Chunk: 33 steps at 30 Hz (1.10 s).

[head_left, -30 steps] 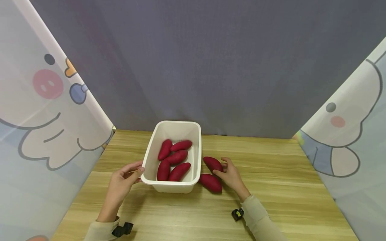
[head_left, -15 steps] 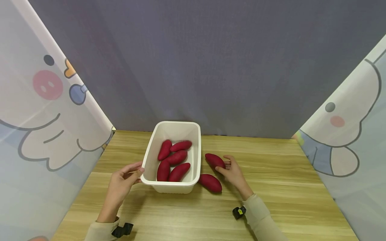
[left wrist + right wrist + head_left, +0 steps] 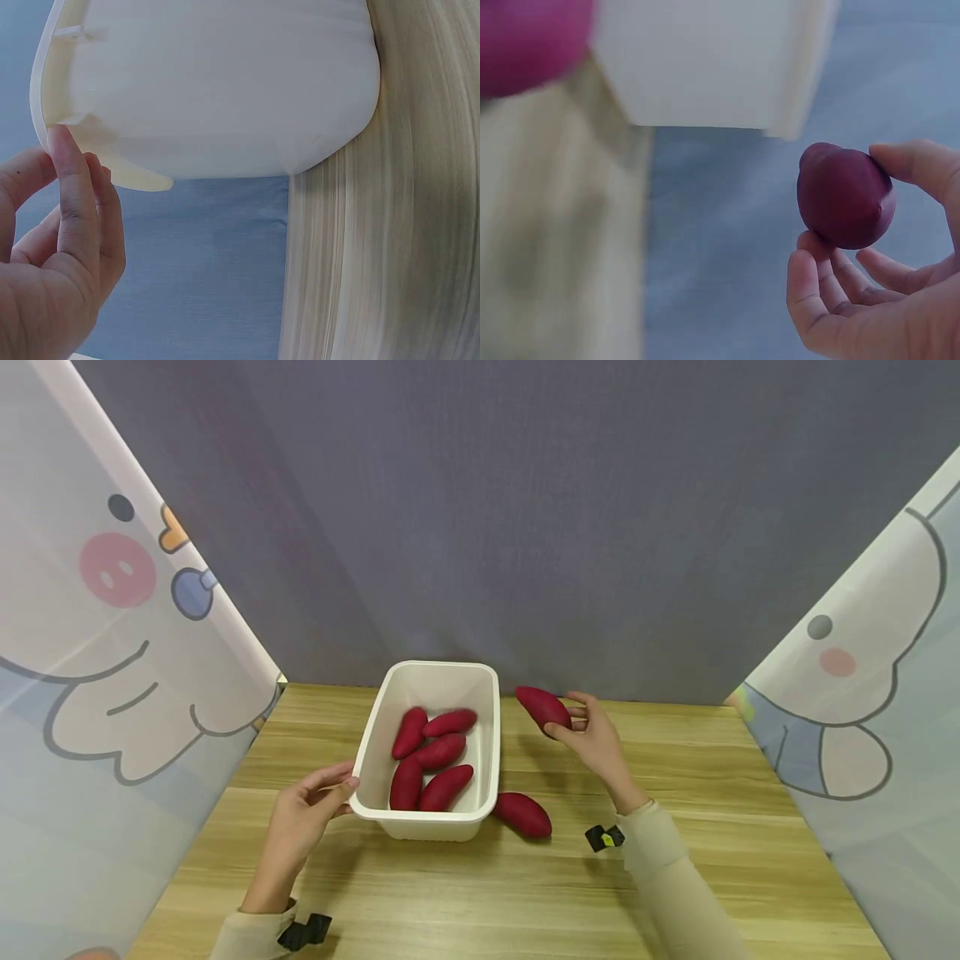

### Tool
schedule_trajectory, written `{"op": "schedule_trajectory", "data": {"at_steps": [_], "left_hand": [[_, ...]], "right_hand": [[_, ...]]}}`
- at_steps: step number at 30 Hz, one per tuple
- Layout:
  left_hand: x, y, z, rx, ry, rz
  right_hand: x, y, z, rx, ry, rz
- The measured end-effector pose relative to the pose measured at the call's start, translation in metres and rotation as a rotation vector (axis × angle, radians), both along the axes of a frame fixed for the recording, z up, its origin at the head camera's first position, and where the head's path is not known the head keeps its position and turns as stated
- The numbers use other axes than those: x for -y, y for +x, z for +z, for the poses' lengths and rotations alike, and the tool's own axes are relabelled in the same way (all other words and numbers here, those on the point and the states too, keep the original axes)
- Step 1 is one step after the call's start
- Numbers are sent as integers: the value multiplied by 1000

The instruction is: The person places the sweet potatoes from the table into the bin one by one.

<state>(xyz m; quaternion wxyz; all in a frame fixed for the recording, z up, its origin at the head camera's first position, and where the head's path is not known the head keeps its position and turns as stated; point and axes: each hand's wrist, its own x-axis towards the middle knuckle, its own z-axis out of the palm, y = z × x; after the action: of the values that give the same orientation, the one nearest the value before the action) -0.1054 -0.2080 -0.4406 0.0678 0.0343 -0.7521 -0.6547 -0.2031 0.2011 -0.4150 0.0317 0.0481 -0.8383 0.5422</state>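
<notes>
My right hand (image 3: pixel 597 743) grips a dark red sweet potato (image 3: pixel 543 708) between thumb and fingers, raised off the table to the right of a white plastic bin (image 3: pixel 493 693). The right wrist view shows the same sweet potato (image 3: pixel 845 199) end-on, with the thumb on one side and the fingertips on the other. At the bin's near left corner, my left hand (image 3: pixel 303 810) pinches the rim; the left wrist view shows its fingers (image 3: pixel 76 202) at the rim. Several sweet potatoes (image 3: pixel 440 752) lie inside the bin. Another sweet potato (image 3: pixel 523 816) rests on the table, close against the bin's right side.
The bin stands on a wood-grain table (image 3: pixel 420 902). A grey cloth wall (image 3: pixel 525 527) rises behind the table's back edge. Printed cartoon panels (image 3: pixel 187 693) flank both sides. A black wrist camera (image 3: pixel 604 837) sits at the right cuff.
My right hand has lifted its sweet potato off the table, moving it up, away from me and slightly right. My left hand and the bin have stayed in place.
</notes>
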Motion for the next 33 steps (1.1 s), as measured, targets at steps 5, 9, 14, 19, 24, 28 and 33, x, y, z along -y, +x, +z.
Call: {"op": "schedule_trajectory", "data": {"at_steps": [5,9,14,19,24,28,33], "left_hand": [[1,0,0,3,-5,-4],[2,0,0,-5,-1,-6],[2,-1,-1,1,1,-10],[1,0,-1,-4,-11,-10],[0,1,0,-12,-16,-11],[-1,1,0,-14,-19,-14],[-3,2,0,-28,-18,-20]], "right_hand": [[8,-12,38,-37,-3,33],[26,-24,65,-53,31,56],[60,-37,92,-44,52,98],[99,-51,100,-38,49,124],[136,-61,92,-49,78,134],[160,-65,79,-39,130,152],[178,-67,63,-6,201,144]]}}
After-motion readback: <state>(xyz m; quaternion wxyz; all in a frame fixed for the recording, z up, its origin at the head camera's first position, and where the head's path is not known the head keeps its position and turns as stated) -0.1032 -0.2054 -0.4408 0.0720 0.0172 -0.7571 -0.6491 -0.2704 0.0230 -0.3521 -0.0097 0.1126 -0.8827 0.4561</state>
